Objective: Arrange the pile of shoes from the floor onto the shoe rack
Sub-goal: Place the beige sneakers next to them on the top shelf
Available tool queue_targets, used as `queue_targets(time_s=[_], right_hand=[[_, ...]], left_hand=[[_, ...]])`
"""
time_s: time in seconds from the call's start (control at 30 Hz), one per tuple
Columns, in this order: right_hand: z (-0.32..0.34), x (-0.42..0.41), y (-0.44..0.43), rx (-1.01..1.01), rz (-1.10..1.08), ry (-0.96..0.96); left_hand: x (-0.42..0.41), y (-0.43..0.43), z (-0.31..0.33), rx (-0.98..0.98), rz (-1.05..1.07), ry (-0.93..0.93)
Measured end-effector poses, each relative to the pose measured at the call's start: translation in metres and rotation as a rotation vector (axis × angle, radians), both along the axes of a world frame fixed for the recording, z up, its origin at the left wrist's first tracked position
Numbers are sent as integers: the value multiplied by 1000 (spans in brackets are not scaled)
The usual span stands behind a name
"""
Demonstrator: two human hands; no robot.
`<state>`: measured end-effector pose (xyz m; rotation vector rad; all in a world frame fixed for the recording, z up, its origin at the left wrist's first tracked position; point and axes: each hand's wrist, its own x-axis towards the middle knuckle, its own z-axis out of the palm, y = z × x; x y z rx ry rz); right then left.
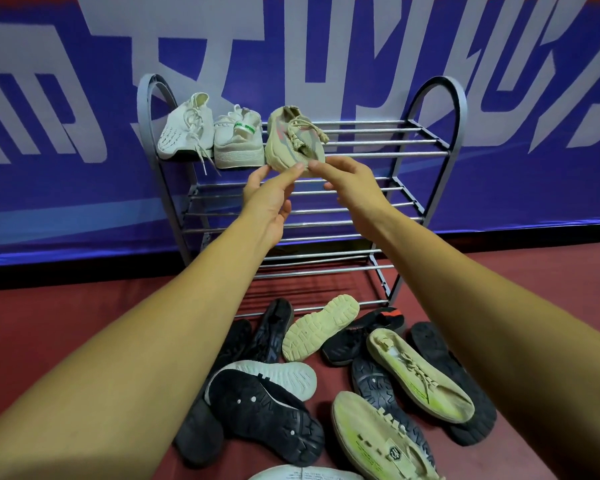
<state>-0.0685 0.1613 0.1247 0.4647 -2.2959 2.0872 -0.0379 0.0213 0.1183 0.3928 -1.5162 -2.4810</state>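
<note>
Our tan shoe (293,140) sits 3rd on the shoe rack (378,143) top tier, long axis running away from us, heel nearest; left hand (271,199) and right hand (355,188) both loosely open, fingertips (297,172) touching that heel

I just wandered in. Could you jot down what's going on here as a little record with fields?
Place: shoe rack against a blue banner, red floor
Top shelf: white laced shoe, white shoe with green tag, beige shoe
Left hand: open, fingertip on the beige shoe's near end
Right hand: fingertips at the same end; grip or mere touch unclear
Floor: pile of shoes, black, beige and white-soled, several sole-up
</note>
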Motion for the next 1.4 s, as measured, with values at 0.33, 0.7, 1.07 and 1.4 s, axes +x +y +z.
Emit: queue_targets(time_s=[0.33,0.7,1.07,1.4], right_hand=[[-2,-16,-15,-44,1,29],[-9,-32,-20,-28,-79,68],[-53,-17,13,369,-108,-17],[-154,-38,40,915,47,-168]], left_hand=[[-18,-1,-9,-7,-22,3],[-29,-10,-11,-188,46,-58],[-5,-18,-54,-630,-136,-97],[-49,14,-161,-1009,-524,-211]])
